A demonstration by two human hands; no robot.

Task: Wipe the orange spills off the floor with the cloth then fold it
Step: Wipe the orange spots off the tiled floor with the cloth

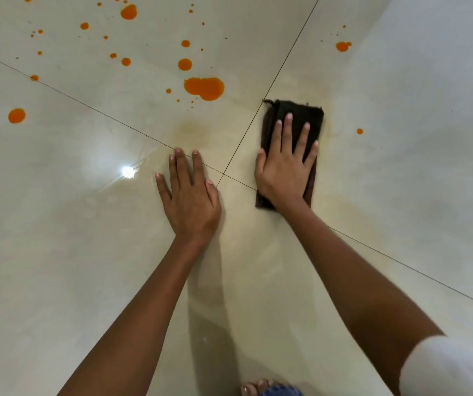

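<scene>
A dark brown folded cloth (312,115) lies flat on the glossy cream tile floor (58,224). My right hand (285,164) presses down on it with fingers spread. My left hand (191,192) rests flat on the bare tile to the left, fingers apart, holding nothing. A large orange spill (204,88) sits just beyond and left of the cloth. Several smaller orange drops scatter across the far tiles, with one round drop (16,115) at the left, one blot (343,46) at the far right and a small dot (359,131) right of the cloth.
Thin dark grout lines cross near my hands (223,174). A faint yellowish smear (192,130) marks the tile ahead of my left hand. A lamp's glare (128,171) reflects on the floor. My toes (258,388) show at the bottom edge.
</scene>
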